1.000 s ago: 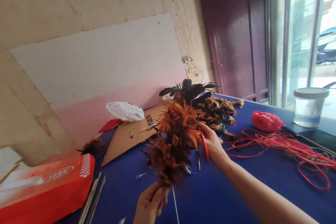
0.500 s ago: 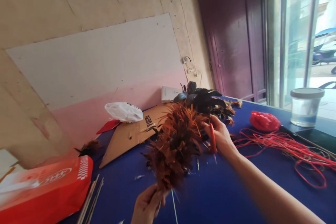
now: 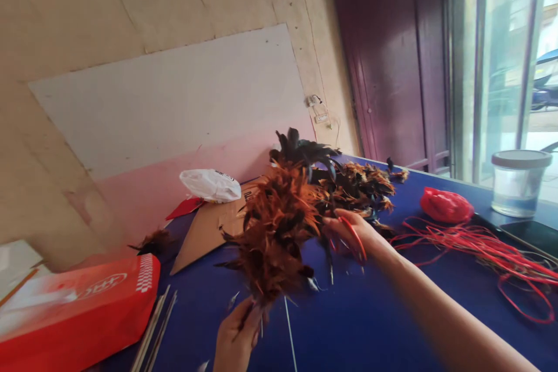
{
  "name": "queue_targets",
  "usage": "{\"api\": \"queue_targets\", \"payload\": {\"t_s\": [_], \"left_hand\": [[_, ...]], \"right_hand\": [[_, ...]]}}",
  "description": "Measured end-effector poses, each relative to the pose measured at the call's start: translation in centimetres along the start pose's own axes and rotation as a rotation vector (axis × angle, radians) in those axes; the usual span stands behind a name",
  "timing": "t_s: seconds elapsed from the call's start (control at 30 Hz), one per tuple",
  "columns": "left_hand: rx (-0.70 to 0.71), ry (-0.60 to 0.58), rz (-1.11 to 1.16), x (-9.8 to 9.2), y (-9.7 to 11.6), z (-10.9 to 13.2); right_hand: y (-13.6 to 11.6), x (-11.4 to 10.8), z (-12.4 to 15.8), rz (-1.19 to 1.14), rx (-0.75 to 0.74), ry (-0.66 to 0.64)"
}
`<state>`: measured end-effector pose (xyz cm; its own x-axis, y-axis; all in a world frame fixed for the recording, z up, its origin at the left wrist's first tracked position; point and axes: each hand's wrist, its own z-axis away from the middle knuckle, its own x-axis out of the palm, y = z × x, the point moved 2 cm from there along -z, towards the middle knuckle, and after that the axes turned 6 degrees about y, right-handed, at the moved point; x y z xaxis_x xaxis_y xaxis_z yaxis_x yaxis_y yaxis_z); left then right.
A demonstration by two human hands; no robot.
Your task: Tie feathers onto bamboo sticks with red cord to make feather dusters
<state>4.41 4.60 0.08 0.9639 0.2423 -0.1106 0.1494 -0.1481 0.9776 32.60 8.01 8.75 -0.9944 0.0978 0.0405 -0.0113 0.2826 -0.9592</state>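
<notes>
Head view: rust-brown feather duster [image 3: 279,221] above blue smooth table [image 3: 357,319], near end pinched between fingers of left hand [image 3: 238,328]; long axis pointed far, slightly right, black plumes [image 3: 300,151] farthest. Right hand [image 3: 366,232] fingers curled around red-handled scissors [image 3: 354,235].

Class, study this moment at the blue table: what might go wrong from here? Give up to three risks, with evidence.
1. What look like red-handled scissors sit in the right hand, close beside the feather bundle: a feather might get nipped.
2. The left hand grips the bundle at its lower end, so the top could sway.
3. The red string lies in loose loops and may tangle.
</notes>
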Motion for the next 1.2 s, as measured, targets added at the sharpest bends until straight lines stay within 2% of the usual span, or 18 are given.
{"api": "queue_targets", "payload": {"t_s": [0.07, 0.13, 0.2, 0.23, 0.4, 0.57, 0.67, 0.83, 1.0, 1.2], "left_hand": [[-0.039, 0.027, 0.09, -0.6, -0.1, -0.2], [-0.084, 0.032, 0.215, -1.0, -0.1, -0.3], [-0.118, 0.0, 0.356, -1.3, 0.1, -0.2], [-0.134, -0.026, 0.419, -1.3, 0.3, -0.1], [-0.209, -0.126, 0.599, -1.0, 1.2, 0.7], [-0.254, -0.247, 0.651, -0.5, 1.5, 1.3], [-0.258, -0.284, 0.618, 0.0, 1.4, 1.7], [-0.308, -0.223, 0.607, 0.9, 0.1, 2.2], [-0.365, -0.303, 0.579, 1.5, -0.5, 2.0], [-0.351, -0.177, 0.525, 1.6, 0.1, 2.0]], "right_hand": [[0.2, 1.2, 0.7, 0.053, 0.059, -0.272], [0.7, 2.3, 1.4, 0.037, 0.098, -0.486], [1.5, 3.7, 2.0, 0.008, 0.131, -0.603], [2.1, 4.4, 2.2, 0.013, 0.138, -0.619], [4.9, 8.7, 3.9, 0.135, 0.021, -0.49], [4.6, 11.3, 6.8, 0.184, -0.069, -0.374], [3.9, 11.6, 7.7, 0.208, -0.145, -0.279], [3.7, 11.6, 7.6, 0.109, -0.224, -0.246], [3.6, 10.8, 6.7, 0.004, -0.195, -0.179], [2.6, 9.8, 5.8, -0.158, -0.165, -0.162]]}}
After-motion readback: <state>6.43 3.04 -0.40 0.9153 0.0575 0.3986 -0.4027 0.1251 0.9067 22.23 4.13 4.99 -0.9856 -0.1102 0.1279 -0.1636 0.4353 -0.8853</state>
